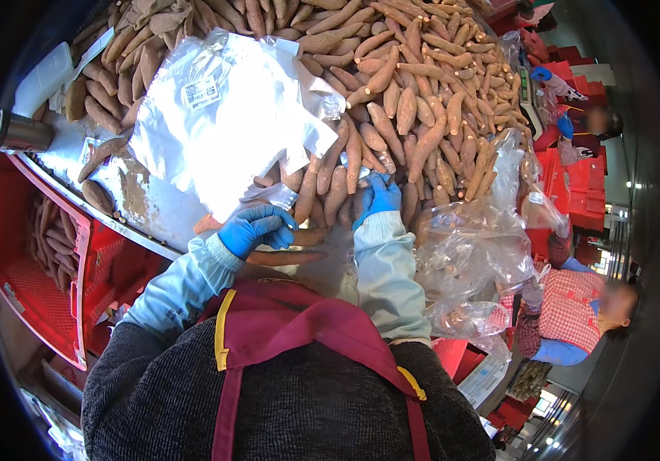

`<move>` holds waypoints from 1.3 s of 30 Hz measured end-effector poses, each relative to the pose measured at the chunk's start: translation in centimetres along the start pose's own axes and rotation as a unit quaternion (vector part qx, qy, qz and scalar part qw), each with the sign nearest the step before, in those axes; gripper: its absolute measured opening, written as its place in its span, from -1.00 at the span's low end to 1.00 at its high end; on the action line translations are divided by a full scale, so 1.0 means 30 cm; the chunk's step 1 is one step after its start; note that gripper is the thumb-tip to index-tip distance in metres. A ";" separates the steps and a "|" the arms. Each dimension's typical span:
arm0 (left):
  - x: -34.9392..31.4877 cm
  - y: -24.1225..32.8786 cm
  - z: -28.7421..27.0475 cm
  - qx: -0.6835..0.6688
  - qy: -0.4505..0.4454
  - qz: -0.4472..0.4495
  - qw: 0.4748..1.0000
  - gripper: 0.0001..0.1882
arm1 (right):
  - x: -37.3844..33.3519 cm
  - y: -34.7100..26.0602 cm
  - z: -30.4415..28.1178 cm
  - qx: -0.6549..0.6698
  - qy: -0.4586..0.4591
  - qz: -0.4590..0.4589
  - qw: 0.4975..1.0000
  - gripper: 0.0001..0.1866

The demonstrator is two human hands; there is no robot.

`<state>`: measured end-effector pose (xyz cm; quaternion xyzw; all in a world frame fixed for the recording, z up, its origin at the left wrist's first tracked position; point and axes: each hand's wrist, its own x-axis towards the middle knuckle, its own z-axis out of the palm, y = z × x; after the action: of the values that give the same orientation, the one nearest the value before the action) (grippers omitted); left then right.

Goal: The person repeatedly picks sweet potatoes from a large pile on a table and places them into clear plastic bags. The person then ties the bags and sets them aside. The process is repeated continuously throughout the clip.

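Amid a wide heap of long, tapered, dusty reddish-brown sweet potatoes [414, 84], the blue-gloved right hand [377, 197] curled its fingers around one near the pile's near edge, while the left hand [255, 228] pinched the glossy, crinkled clear plastic bags [222, 115] just left.

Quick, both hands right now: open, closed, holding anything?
Left hand: curled closed on the lower edge of a clear plastic bag.
Right hand: resting on the sweet potatoes; grip cannot be told.

Reddish sweet potatoes [391, 100] heaped on table; clear bag [268, 196] beside.
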<state>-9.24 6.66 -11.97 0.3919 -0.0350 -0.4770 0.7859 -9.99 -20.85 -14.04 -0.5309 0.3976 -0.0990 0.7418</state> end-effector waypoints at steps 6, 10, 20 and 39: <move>-0.012 0.001 -0.008 -0.005 -0.008 0.002 1.000 -0.73 | 0.046 -0.131 0.033 0.100 -0.014 -0.086 0.991 -0.95; -0.047 0.008 -0.013 -0.011 -0.014 0.007 1.000 -0.73 | 0.013 -0.381 0.064 0.062 -0.053 -0.140 0.987 -0.96; -0.056 -0.004 0.064 0.006 -0.040 0.008 0.999 -0.73 | -0.266 -0.775 -0.068 0.096 -0.222 -0.260 0.935 -0.94; 0.248 -0.073 0.208 0.552 0.074 0.285 0.780 -0.59 | -0.458 0.269 -0.375 0.010 -0.064 0.048 0.997 -0.91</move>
<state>-9.47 -3.27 -11.47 0.7650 -0.3446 -0.0999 0.5349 -29.15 -17.63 -15.73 -0.5085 0.3735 -0.0329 0.7751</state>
